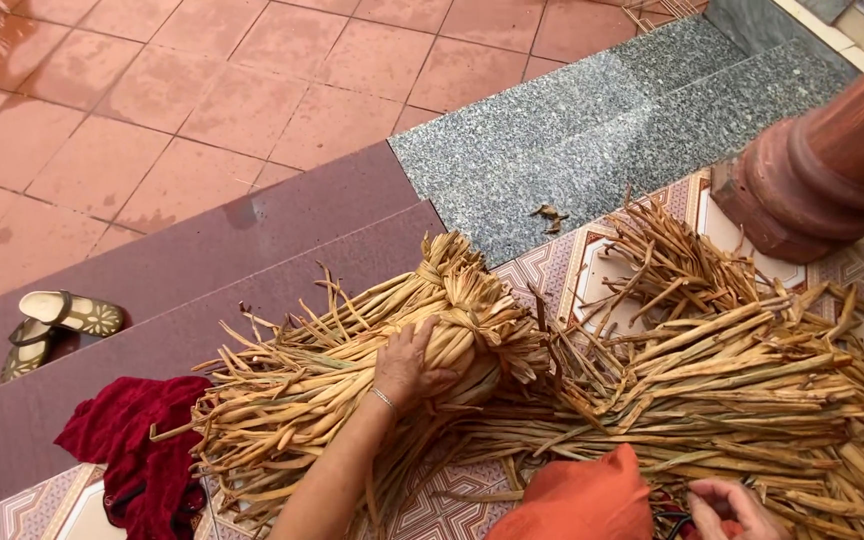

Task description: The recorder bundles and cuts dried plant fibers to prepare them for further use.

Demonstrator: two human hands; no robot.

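A tied bundle of dried yellow-brown stalks (352,350) lies on the patterned floor, its knotted end (452,280) pointing up toward the steps. My left hand (407,365), with a thin bracelet at the wrist, rests on top of this bundle and grips it near the tie. A larger loose heap of the same stalks (752,380) spreads to the right. My right hand (737,505) is at the bottom edge, fingers curled on something small and dark beside an orange cloth (582,495); what it holds is unclear.
A dark red cloth (132,450) lies at the lower left. A pair of sandals (57,325) sits on the maroon step. Grey granite steps (592,130) and red paving tiles lie beyond. A reddish round pillar base (812,190) stands at the upper right.
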